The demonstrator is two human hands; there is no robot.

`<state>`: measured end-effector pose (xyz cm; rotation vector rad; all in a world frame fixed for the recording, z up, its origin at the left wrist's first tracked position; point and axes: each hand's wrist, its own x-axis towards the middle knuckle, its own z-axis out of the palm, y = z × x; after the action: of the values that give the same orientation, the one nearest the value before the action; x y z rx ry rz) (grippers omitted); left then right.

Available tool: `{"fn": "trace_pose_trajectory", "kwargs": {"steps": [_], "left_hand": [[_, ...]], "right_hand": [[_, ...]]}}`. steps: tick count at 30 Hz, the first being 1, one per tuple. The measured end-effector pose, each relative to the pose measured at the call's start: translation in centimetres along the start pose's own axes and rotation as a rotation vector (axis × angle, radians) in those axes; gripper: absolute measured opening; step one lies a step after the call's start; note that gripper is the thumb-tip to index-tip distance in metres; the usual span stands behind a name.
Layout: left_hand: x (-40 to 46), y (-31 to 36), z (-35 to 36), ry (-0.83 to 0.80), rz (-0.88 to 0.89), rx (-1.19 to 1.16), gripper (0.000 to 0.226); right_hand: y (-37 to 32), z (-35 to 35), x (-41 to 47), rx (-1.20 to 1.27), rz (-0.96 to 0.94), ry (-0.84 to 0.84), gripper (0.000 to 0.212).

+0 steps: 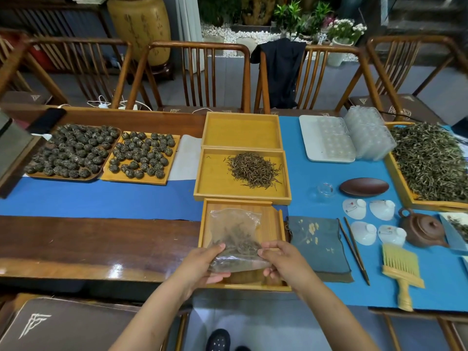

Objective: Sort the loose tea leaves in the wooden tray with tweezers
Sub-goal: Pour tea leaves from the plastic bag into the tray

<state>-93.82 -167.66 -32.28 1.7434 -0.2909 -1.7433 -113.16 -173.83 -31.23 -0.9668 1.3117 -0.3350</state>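
Observation:
A clear plastic bag with some tea leaves inside hangs over the nearest wooden tray. My left hand pinches its near left edge and my right hand pinches its near right edge. Behind it, the middle wooden tray carries a pile of loose brown tea leaves. The far wooden tray has nothing in it. Dark wooden tweezers lie on the blue cloth to the right, untouched.
Two trays of rolled tea balls sit at the left. At the right are a large tray of green leaves, a clay teapot, white cups, a brush, a dark pouch and plastic moulds. Chairs line the far side.

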Motion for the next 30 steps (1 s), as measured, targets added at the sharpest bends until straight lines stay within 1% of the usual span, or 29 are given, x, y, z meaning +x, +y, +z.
{"fn": "trace_pose_trajectory", "kwargs": {"steps": [6, 12, 21, 25, 27, 28, 30], "left_hand": [[-0.1, 0.1, 0.3, -0.009, 0.005, -0.022, 0.045], [-0.6, 0.4, 0.5, -0.004, 0.024, -0.047, 0.055], [-1.4, 1.1, 0.4, 0.025, 0.079, -0.082, 0.047], [-1.5, 1.0, 0.2, 0.010, 0.087, -0.084, 0.051], [-1.6, 0.9, 0.1, -0.001, 0.100, -0.085, 0.047], [-1.6, 0.8, 0.1, -0.001, 0.109, -0.082, 0.043], [-1.6, 0.7, 0.1, 0.003, 0.127, -0.087, 0.031]], "right_hand": [[0.2, -0.4, 0.1, 0.001, -0.015, 0.010, 0.023], [-0.2, -0.8, -0.2, -0.006, -0.049, 0.014, 0.022], [-0.9, -1.1, -0.3, 0.050, -0.105, 0.011, 0.024], [-0.9, -1.1, -0.3, 0.054, -0.121, -0.002, 0.026], [-0.7, -1.1, -0.2, 0.097, -0.071, 0.007, 0.028], [-0.6, -1.0, -0.1, 0.132, -0.005, 0.010, 0.030], [0.0, -0.8, 0.4, 0.222, 0.192, -0.016, 0.042]]}}
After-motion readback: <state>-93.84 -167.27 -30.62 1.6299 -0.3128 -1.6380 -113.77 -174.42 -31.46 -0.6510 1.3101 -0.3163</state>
